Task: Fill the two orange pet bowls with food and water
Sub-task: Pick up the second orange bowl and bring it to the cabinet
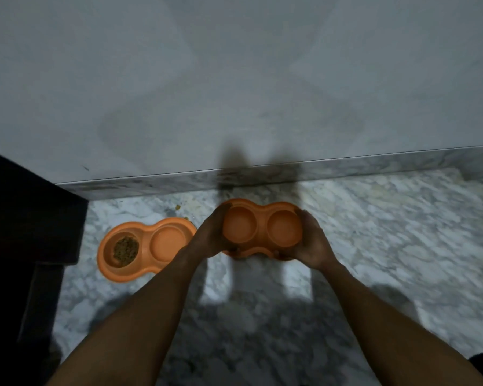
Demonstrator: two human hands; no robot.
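Two orange double pet bowls are in view. I hold one orange double bowl [262, 228] above the marble floor, tilted toward me, both wells looking empty. My left hand [207, 238] grips its left end and my right hand [314, 243] grips its right end. The other orange double bowl [145, 247] lies on the floor to the left; its left well holds brown kibble [126, 249], its right well looks empty.
A grey wall [234, 79] with a marble skirting [346, 165] runs close behind the bowls. Dark furniture [25, 232] stands at the left edge. A few kibble crumbs [178, 207] lie on the marble floor [388, 232] near the skirting.
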